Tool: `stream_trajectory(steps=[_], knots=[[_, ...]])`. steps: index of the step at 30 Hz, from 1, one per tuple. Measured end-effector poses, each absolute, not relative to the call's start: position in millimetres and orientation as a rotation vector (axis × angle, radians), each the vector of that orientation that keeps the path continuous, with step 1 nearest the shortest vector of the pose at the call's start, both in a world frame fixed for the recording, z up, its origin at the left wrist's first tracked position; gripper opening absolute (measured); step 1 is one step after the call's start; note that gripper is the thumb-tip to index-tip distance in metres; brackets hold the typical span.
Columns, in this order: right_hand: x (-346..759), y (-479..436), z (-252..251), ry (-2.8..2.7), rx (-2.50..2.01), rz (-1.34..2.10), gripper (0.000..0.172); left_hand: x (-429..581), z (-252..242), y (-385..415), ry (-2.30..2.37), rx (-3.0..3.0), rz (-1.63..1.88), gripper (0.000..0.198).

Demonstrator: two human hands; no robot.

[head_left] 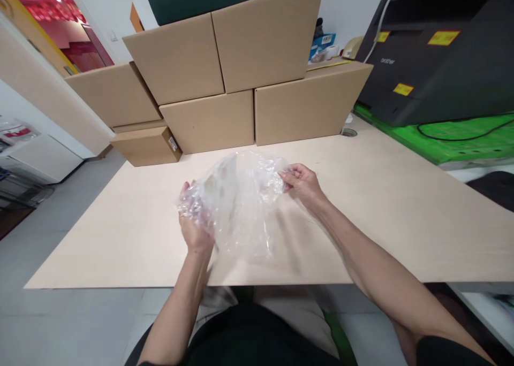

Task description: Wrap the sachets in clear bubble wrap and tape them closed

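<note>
The left hand (195,224) and the right hand (302,183) hold a crumpled sheet of clear bubble wrap (236,203) between them, lifted a little above the pale table (401,211) near its front edge. The left hand grips the sheet's lower left corner, its fingers curled shut on a bunched fold, partly veiled by the plastic itself. The right hand pinches the upper right edge, thumb and fingertips pressed together on the film, the remaining fingers tucked close. The wrap sags between the 2 hands and its lower edge hangs toward the tabletop, where it casts a soft blurred shadow; whether that edge touches the surface cannot be told. Both bare forearms reach in from the bottom of the view, above a dark garment at the person's lap. Behind the wrap, at the far side of the table, stands a stack of closed cardboard boxes (225,88), 6 showing, with a smaller flat carton (144,145) carrying a small label at the left end. To the right, well apart from the hands, a black printer (441,50) with yellow stickers sits on a bright green mat (474,141), and a black cable (461,136) loops across that mat. A round cable grommet (348,132) is set in the table just beside the rightmost box.
</note>
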State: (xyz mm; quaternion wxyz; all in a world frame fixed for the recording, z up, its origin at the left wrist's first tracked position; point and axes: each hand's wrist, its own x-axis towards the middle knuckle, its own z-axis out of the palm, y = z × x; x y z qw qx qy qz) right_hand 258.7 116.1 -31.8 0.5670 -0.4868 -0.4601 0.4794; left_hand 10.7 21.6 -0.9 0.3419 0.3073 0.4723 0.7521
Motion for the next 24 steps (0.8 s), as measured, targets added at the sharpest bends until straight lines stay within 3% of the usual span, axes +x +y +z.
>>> stream_trajectory(steps=[4, 6, 11, 13, 16, 18, 21, 24], knots=[[259, 114, -31, -1.034, -1.172, 0.933, 0.059, -15, -14, 21, 1.270, 0.522, 1.993, 0.040], [255, 105, -28, -1.097, -1.165, 0.911, 0.054, -21, -23, 16, 1.289, 0.568, 2.008, 0.041], [237, 76, -16, -1.294, -1.035, 1.349, 0.052, -28, -37, -7, 1.513, 0.761, 1.959, 0.082], [231, 69, -14, -1.263, -1.048, 1.428, 0.051, -34, -37, -18, 1.700, 1.025, 1.907, 0.068], [228, 69, -14, -1.180, -1.075, 1.411, 0.044, -52, -33, -29, 2.012, 1.523, 1.727, 0.020], [232, 74, -14, -1.127, -1.087, 1.350, 0.041, -70, -32, -32, 2.133, 1.566, 1.730, 0.012], [242, 84, -17, -1.063, -1.139, 1.252, 0.037, -103, -31, -36, 2.102, 1.106, 1.913, 0.017], [252, 91, -20, -1.045, -1.206, 1.249, 0.033, -131, -31, -47, 2.169, 0.836, 1.765, 0.052]])
